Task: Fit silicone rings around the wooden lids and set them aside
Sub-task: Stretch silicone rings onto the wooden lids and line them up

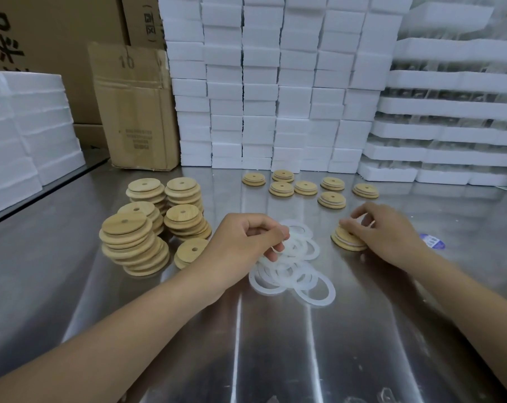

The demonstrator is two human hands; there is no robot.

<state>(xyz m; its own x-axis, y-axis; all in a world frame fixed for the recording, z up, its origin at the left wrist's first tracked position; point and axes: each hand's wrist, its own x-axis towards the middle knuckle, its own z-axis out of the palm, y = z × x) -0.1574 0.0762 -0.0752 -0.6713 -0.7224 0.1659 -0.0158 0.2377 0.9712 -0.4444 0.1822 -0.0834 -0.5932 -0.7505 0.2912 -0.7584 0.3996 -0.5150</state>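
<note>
Seven ringed round wooden lids (331, 199) lie far, many bare stacks (130, 242) wait left; our left hand (246, 239) pinches a white silicone ring (277, 250), our right hand (389, 231) grips another lid (348, 244)

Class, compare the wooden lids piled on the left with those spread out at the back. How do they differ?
The piled lids sit in tall, leaning stacks; the back lids lie singly, spread out. The piled lids show bare wooden edges; the back lids each carry a white ring round the edge. Both are round, pale wood, with a small centre hole.
</note>
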